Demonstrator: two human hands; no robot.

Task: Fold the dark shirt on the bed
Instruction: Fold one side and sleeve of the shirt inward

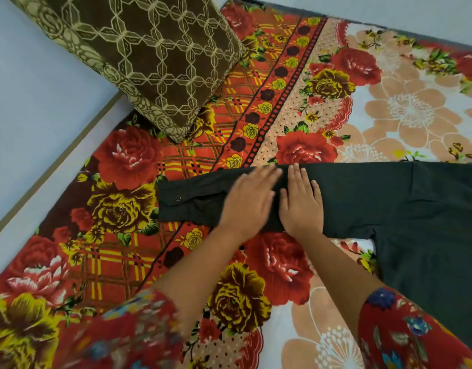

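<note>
Head view shows the shirt (394, 206) lying on the bed (280, 265) at 3 o'clock, its sleeve (192, 201) reaching toward 9 o'clock, while the left grip (247, 206) and right grip (300, 206) press it flat with straight fingers, so folding looks barely started.

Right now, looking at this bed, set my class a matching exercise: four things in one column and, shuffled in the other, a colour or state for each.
Things:
1 pillow
2 dark shirt
3 left hand
4 bedsheet

Descriptions:
A red and yellow roses
B brown with a pale lattice
C fingers straight, flat on dark cloth
D plain, spread over the flowers

Pairs: 1-B; 2-D; 3-C; 4-A
</note>
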